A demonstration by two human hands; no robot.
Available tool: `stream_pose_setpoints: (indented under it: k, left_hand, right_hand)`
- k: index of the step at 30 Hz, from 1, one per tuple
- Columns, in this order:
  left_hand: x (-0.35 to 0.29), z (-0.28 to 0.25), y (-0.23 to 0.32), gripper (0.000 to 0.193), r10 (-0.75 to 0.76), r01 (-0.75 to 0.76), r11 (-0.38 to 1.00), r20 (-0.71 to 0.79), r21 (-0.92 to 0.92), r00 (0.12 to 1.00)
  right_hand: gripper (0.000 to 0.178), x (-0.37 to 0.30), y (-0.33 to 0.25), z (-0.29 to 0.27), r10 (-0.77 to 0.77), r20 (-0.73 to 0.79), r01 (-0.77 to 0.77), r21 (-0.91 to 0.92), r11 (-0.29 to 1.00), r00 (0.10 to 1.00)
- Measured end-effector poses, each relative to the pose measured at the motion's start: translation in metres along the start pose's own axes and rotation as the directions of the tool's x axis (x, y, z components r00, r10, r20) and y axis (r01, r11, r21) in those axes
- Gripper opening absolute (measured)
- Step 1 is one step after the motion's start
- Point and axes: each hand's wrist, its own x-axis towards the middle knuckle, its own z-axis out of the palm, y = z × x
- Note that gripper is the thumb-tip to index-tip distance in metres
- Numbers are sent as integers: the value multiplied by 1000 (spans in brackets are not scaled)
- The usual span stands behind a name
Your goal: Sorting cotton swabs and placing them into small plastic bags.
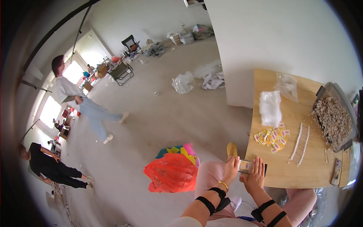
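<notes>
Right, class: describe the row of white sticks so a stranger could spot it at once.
Find the pale wooden table at the right. Look between the yellow-and-white labels and the grey bin. The row of white sticks lies there, a neat narrow strip, unlike the bin's jumbled heap.

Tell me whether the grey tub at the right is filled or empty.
Filled: small pale sticks lie heaped across the tub; their depth cannot be told.
</notes>
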Motion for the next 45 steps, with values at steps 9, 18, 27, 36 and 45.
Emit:
stream_pose_setpoints:
  k: [9, 18, 27, 36, 45]
  left_hand:
    - [4, -23, 17, 69, -360, 440, 836, 279, -327, 890]
    - [0, -40, 47, 49, -18, 20, 995, -27, 96, 999]
    - [-11, -17, 145, 39, 302, -317, 948, 270, 15, 914]
    - [-44, 61, 188, 45, 500, -585, 811, 557, -32, 663]
    - [-29, 124, 174, 71, 521, -667, 745, 603, 25, 604]
  right_hand:
    - [82, -9, 36, -3, -21, -73, 42, 300, 953, 997]
    - [40, -48, 124, -19, 126, -448, 11, 291, 957, 885]
    - [28, -52, 174, -39, 413, -534, -323, 258, 910, 737]
    - [16, -42, 205, -37, 474, -508, -304, 384, 872, 719]
    - [8, -33, 204, -44, 487, -491, -301, 410, 861, 722]
